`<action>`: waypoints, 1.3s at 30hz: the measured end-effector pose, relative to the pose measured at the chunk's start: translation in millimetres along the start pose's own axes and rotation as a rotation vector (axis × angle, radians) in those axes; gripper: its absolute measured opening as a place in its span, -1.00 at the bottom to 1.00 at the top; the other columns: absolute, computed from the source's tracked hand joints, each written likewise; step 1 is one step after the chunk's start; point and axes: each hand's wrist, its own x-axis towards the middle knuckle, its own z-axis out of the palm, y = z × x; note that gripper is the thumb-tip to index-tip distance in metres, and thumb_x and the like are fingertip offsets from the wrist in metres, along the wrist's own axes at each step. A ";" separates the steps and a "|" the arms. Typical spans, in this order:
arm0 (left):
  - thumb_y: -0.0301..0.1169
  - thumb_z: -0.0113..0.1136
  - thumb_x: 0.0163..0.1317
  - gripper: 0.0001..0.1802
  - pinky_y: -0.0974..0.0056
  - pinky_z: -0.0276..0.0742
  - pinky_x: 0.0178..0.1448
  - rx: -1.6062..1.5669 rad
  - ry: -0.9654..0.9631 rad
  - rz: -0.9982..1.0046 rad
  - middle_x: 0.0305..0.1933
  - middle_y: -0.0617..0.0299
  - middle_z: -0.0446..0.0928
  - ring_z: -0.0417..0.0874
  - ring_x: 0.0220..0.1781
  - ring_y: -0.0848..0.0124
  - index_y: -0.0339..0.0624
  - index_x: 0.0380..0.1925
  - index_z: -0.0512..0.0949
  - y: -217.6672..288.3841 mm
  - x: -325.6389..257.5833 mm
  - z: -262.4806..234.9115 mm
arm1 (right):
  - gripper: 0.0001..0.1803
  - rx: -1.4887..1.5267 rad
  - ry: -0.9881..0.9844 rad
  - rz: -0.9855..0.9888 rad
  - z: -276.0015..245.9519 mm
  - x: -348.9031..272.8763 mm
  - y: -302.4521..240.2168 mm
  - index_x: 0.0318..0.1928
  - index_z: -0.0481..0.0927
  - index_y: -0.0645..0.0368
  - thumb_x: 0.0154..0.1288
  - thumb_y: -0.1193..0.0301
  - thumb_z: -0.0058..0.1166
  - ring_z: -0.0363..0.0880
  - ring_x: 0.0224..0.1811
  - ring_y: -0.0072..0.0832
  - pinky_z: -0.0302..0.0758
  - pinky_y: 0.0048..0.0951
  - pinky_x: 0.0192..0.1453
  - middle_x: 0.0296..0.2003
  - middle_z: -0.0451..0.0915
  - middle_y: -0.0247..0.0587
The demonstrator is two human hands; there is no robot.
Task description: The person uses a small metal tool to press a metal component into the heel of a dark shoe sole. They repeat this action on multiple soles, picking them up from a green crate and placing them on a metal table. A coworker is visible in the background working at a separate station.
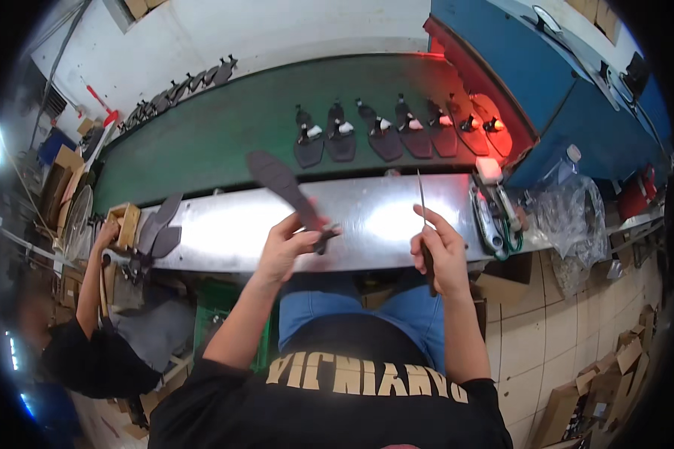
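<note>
Over the metal ledge (232, 236), my left hand (278, 254) is closed on the heel end of a dark sandal (277, 178), whose toe end points up and to the left. Dark strap parts stick out beside my thumb. My right hand (445, 262) grips the dark handle of a thin pointed knife (422, 196), its blade upright and apart from the sandal. Beyond the ledge, a row of several similar sandals (384, 142) lies on the green conveyor belt (202, 138), most with pale wads at their straps.
Red light falls at the belt's right end, beside a blue machine (494, 60). A hand tool (487, 221) and a clear plastic bag (569, 213) sit at the ledge's right. At left, a co-worker's hand (108, 232) reaches a wooden box (127, 223) near loose soles (157, 232).
</note>
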 end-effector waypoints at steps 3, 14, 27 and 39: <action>-0.52 0.14 0.17 -0.63 0.29 0.59 0.01 0.160 0.135 0.000 -0.08 0.14 0.62 0.65 -0.09 0.38 -0.37 0.00 0.55 12.3 32.5 -59.2 | -0.66 -0.596 0.237 -0.157 -38.5 40.3 -10.6 0.12 0.56 0.11 0.37 0.49 -0.06 0.50 -0.51 -0.56 0.42 -0.53 -0.43 -0.47 0.54 -0.33; -0.55 0.10 0.21 -0.39 0.29 0.46 0.09 1.205 0.543 0.264 0.20 0.06 0.44 0.50 0.06 0.31 -0.16 0.32 0.34 23.3 20.6 -243.7 | -0.63 -1.559 0.285 -0.314 -76.2 96.3 20.4 0.02 0.57 0.04 0.15 0.44 0.00 0.48 -0.09 -0.21 0.45 -0.16 -0.10 -0.23 0.47 -0.14; -0.40 0.23 0.26 -0.30 0.24 0.30 0.32 0.715 0.465 0.134 0.40 -0.01 0.26 0.39 0.31 0.25 -0.30 0.37 0.22 -43.9 302.1 -141.9 | -0.56 -1.506 0.407 -0.597 -57.5 100.8 41.3 0.07 0.59 -0.04 0.13 0.36 -0.01 0.45 -0.09 -0.36 0.07 0.25 0.37 -0.11 0.47 -0.22; -0.29 0.14 0.35 -0.58 0.36 0.44 0.12 1.223 0.436 0.181 -0.01 0.12 0.64 0.61 -0.01 0.40 -0.24 0.15 0.51 -39.0 295.3 -96.5 | -0.66 -1.288 0.020 -0.631 -70.6 97.0 39.2 -0.10 0.61 0.06 0.06 0.36 0.02 0.42 0.10 -0.25 -0.06 0.44 0.36 -0.12 0.48 -0.20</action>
